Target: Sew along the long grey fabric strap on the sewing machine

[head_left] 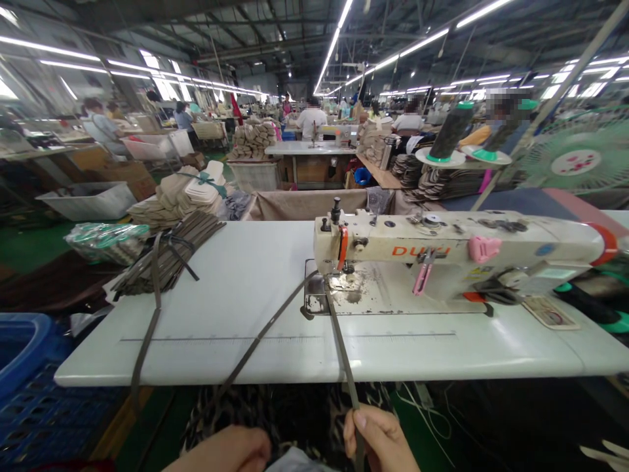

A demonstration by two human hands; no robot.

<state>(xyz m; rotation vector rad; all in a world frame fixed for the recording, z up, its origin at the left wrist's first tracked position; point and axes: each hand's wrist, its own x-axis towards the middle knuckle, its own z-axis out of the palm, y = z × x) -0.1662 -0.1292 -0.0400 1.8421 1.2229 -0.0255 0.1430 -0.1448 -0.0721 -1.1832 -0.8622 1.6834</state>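
My right hand [381,438] is closed in a pinch on a narrow dark grey-brown fabric strip [343,347]. That strip runs taut from the needle area of the sewing machine [457,246] over the table's front edge. At the lower left, my left hand [230,449] is curled, and what its fingers hold, if anything, is hidden. Another length of strip [268,322] slants from the presser foot down to the left and passes out of sight near that hand. A bundle of similar strips [170,252] lies on the table's left end, with one strip hanging over the edge.
The white sewing table [206,357] has a ruler line along its front. A blue plastic basket [29,367] stands at the left. Thread cones [449,134] and a green fan [574,160] rise at the right. Stacks of cut pieces [189,190] sit behind, and several people work farther back.
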